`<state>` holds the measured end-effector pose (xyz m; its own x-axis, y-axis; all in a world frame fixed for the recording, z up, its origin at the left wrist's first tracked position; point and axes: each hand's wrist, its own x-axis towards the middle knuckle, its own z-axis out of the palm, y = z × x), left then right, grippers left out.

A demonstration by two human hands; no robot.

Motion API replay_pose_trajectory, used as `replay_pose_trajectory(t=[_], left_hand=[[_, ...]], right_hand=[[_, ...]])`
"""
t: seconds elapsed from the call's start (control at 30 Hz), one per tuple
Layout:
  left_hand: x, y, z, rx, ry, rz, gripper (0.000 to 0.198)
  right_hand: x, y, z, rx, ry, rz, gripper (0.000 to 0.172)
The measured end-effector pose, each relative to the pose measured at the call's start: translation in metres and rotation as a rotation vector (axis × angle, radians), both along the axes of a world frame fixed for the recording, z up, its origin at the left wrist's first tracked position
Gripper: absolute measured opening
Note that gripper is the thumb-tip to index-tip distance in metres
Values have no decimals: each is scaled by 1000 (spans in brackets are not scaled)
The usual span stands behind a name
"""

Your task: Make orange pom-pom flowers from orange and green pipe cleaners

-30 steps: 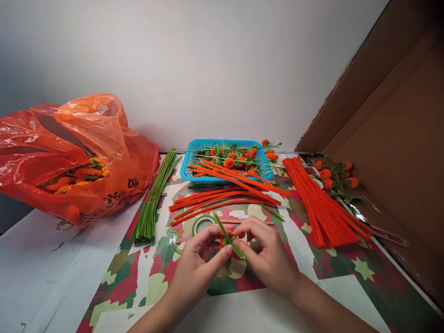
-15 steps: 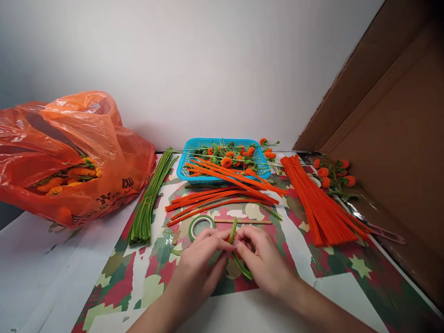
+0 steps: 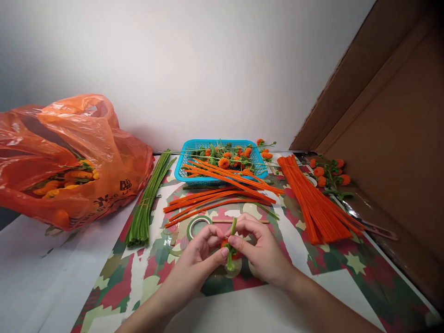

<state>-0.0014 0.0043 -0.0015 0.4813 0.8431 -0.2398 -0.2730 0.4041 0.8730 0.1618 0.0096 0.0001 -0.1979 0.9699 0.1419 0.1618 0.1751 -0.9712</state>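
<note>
My left hand point(image 3: 199, 256) and my right hand point(image 3: 258, 247) meet over the patterned mat point(image 3: 145, 277), both pinching a small orange pompom with a green fuzzy stem point(image 3: 231, 245). The stem pokes up between my fingers and hangs down below them. A roll of green tape point(image 3: 197, 225) lies just beyond my left hand. A thin wooden stick point(image 3: 222, 221) lies on the mat behind my hands. Loose orange fuzzy wires point(image 3: 215, 196) spread across the mat further back.
An orange plastic bag point(image 3: 69, 157) of orange pieces sits at the left. A bundle of green wires point(image 3: 147, 203) lies beside it. A blue basket point(image 3: 215, 162) holds finished orange flowers. A thick bundle of orange wires point(image 3: 312, 199) and a brown cardboard wall point(image 3: 388, 115) are at right.
My hands have turned the green stem from slanting to nearly upright and drawn closer together around the orange pompom. The view has shifted slightly.
</note>
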Motion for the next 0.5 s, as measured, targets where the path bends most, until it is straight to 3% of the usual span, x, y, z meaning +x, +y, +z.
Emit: replay_pose_trajectory(t=[0.13,0.27,0.5], left_hand=[[-1,0,0,-59,28,-31,25],[-2,1,1,-89,80,68,25],[-3,0,-3,-205,62,194,27]], right_hand=[[1,-1,1,21,-18,-35,9],[3,-3,3,80,-36,-86,10],[2,-15,-1,472,-173,-143,8]])
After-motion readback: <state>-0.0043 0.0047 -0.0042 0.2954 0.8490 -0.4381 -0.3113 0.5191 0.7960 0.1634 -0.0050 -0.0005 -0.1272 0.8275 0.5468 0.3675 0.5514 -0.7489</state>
